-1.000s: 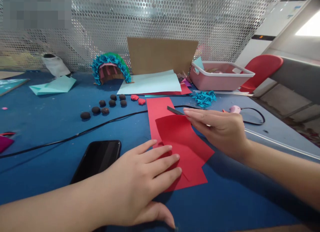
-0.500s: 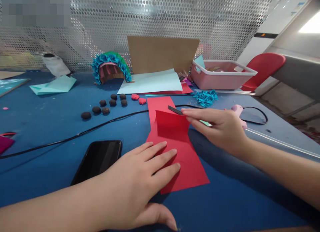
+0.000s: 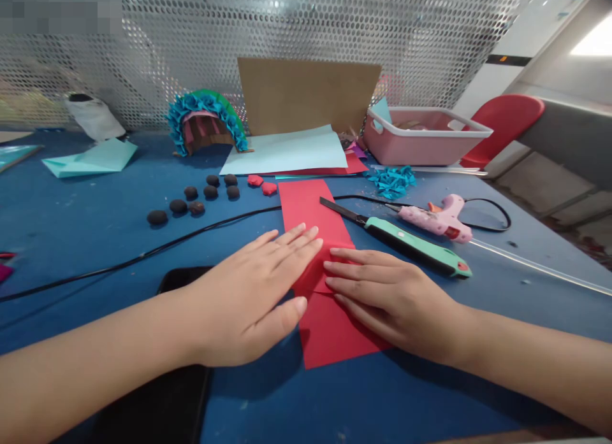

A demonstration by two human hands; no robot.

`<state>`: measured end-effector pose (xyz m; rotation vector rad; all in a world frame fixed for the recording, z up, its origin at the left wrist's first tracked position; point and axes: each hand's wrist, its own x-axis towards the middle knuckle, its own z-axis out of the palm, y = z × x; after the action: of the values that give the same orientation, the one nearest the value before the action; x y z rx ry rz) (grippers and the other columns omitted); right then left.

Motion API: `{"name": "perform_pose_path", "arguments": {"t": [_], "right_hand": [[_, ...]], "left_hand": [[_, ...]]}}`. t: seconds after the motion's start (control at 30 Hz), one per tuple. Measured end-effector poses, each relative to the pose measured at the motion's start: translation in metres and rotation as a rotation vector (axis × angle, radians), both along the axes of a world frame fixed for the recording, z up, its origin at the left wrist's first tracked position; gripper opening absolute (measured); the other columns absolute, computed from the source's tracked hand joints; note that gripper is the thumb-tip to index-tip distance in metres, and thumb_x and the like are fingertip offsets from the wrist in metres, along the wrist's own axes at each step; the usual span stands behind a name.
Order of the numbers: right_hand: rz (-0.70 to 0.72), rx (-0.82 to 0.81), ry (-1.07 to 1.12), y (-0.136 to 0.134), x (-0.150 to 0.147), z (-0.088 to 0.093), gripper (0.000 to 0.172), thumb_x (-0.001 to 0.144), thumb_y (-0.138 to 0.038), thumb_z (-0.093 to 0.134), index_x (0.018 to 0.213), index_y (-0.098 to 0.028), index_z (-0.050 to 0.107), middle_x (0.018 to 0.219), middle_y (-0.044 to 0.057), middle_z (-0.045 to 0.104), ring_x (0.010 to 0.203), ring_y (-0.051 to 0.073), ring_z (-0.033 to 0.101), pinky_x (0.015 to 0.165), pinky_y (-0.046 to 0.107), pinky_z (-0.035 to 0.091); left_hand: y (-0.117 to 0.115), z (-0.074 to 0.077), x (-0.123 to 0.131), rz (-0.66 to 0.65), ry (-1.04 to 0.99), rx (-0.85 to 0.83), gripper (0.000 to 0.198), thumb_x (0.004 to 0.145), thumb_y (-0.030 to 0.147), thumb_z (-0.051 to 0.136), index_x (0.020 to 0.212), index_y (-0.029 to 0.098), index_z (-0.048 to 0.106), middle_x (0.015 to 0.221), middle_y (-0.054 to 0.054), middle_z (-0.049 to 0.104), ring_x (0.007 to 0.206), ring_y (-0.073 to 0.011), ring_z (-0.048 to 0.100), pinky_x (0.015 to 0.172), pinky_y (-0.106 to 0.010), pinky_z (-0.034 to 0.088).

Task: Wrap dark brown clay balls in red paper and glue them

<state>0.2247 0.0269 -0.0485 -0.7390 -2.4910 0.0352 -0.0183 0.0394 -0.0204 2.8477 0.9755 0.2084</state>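
Observation:
A strip of red paper [image 3: 329, 332] lies lengthwise before me, with a folded flap across its middle. My left hand [image 3: 255, 291] rests on the flap's left side, fingers stretched out. From the right, my right hand [image 3: 387, 291] lies flat on the same fold, its fingers extended and pointing left. Just beyond it is a green utility knife [image 3: 415, 243], blade out, the blade tip over the upper part of the red paper. A black phone [image 3: 157, 399] is partly hidden under my left forearm.
A pink glue gun [image 3: 437, 220] with a clear glue stick lies to the right. Several black balls [image 3: 178, 206] and two red folded pieces [image 3: 269, 188] sit beyond the black cable [image 3: 210, 229]. Farther back stand a blue-trimmed arch [image 3: 205, 106], cardboard [image 3: 308, 93] and a pink basket [image 3: 425, 144].
My right hand has moved toward me onto the red paper, uncovering the knife and glue gun. The raised flap is now pressed down, and my left hand has shifted up onto it.

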Motion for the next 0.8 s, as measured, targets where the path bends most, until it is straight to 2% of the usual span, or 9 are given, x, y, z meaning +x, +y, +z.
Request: {"name": "perform_pose_path", "arguments": {"t": [0.13,0.3,0.57,0.8], "right_hand": [[0.025,-0.031,-0.005,0.002,0.001,0.0,0.026,0.088,-0.012,0.051,0.103,-0.01,0.072,0.113,0.012,0.071,0.114,0.024,0.063,0.103,0.038,0.051],[0.05,-0.049,0.021,0.001,0.001,0.001,0.025,0.086,-0.01,0.052,0.102,-0.008,0.072,0.112,0.012,0.071,0.112,0.023,0.064,0.104,0.037,0.05],[0.06,-0.127,0.048,0.001,-0.001,0.004,0.025,0.087,-0.017,0.053,0.103,-0.008,0.071,0.109,0.013,0.072,0.108,0.021,0.066,0.107,0.036,0.047],[0.062,-0.144,0.054,0.002,-0.002,0.006,0.024,0.086,-0.013,0.053,0.101,-0.01,0.071,0.11,0.012,0.072,0.106,0.02,0.067,0.105,0.035,0.048]], "left_hand": [[0.002,-0.005,0.007,-0.033,0.14,-0.029,0.063,0.095,0.043,0.031,0.149,0.011,0.026,0.158,-0.012,0.02,0.147,-0.0228,0.016,0.118,-0.044,0.015],[0.005,-0.006,0.011,-0.064,0.173,-0.08,0.069,0.095,0.048,0.03,0.151,0.008,0.02,0.158,-0.016,0.012,0.147,-0.0262,0.008,0.118,-0.046,0.012],[0.006,-0.009,0.016,-0.042,0.149,-0.114,0.07,0.094,0.049,0.03,0.15,0.006,0.023,0.158,-0.018,0.011,0.147,-0.0261,0.008,0.118,-0.045,0.013],[0.006,-0.012,0.015,-0.042,0.131,-0.156,0.073,0.095,0.054,0.028,0.149,0.006,0.025,0.157,-0.019,0.011,0.147,-0.0277,0.01,0.118,-0.046,0.014]]}}
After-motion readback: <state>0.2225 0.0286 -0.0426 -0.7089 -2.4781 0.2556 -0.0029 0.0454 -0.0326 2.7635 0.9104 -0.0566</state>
